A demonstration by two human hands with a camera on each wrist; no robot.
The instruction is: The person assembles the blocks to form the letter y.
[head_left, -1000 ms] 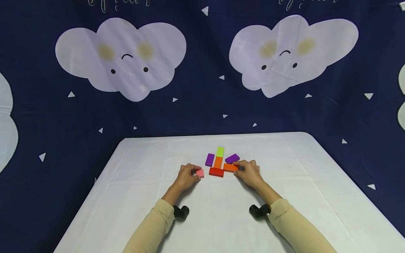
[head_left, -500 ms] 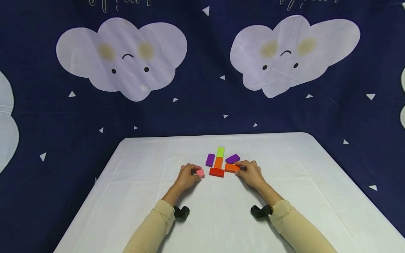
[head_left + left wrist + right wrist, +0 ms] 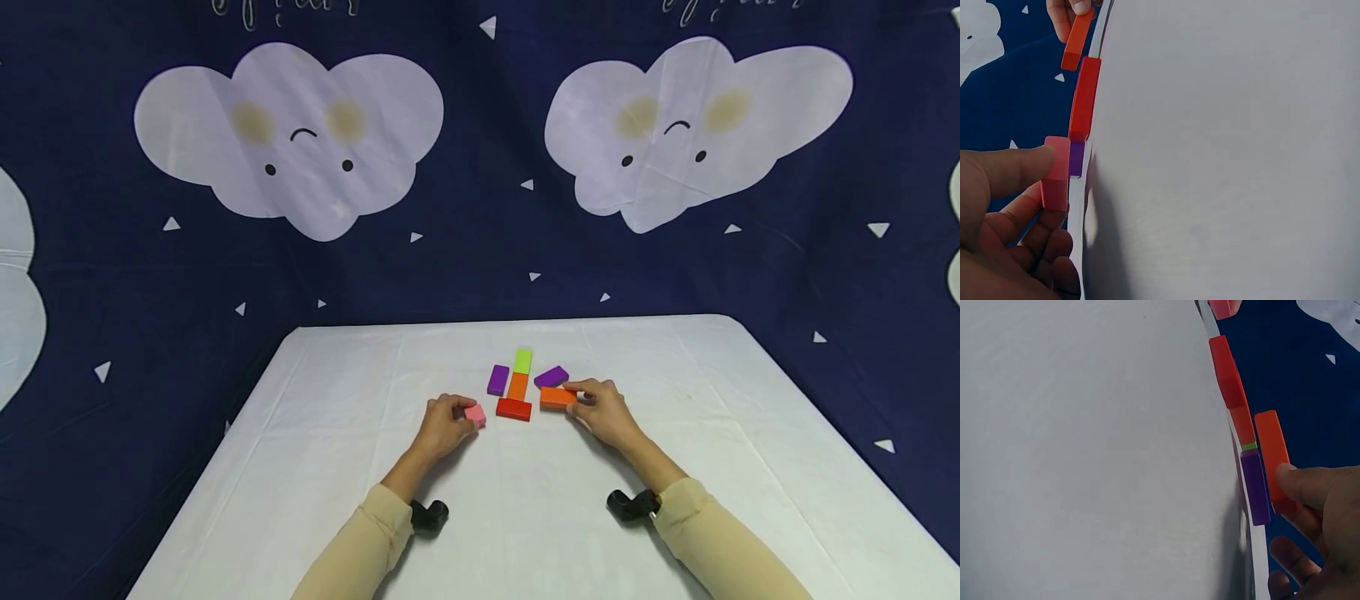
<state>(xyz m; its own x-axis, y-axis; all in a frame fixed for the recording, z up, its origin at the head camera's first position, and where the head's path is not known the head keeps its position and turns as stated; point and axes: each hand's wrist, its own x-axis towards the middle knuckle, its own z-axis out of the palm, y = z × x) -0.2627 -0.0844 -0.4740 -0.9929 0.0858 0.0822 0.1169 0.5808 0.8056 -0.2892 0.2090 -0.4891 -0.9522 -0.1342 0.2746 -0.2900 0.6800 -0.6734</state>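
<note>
The left hand (image 3: 442,425) is positioned on the white surface (image 3: 525,517) with its fingers curled; a pink block (image 3: 475,414) is pinched between thumb and fingertips. In the left wrist view, the thumb is seen pressed against one face of the pink block (image 3: 1055,173) and the other fingers are curled under it. The pink block is located just beside the red block (image 3: 513,408), at the 9 o'clock side of it, with a narrow gap between them.

The right hand (image 3: 606,411) is pinching an orange block (image 3: 558,397) at its right end. In the right wrist view, the thumb (image 3: 1310,484) is seen laid over the end of the orange block (image 3: 1271,456). The orange block is located at the 3 o'clock side of the red block, near it but apart.

A second orange block (image 3: 517,385) lies directly at the 12 o'clock side of the red block, touching it, and a green block (image 3: 522,360) is placed in line at the 12 o'clock end of that one. One purple block (image 3: 498,379) lies at the 9 o'clock side of this column. A second purple block (image 3: 551,377) lies tilted at the 3 o'clock side, just beyond the held orange block. Both forearms are covered by beige sleeves (image 3: 360,550).
</note>
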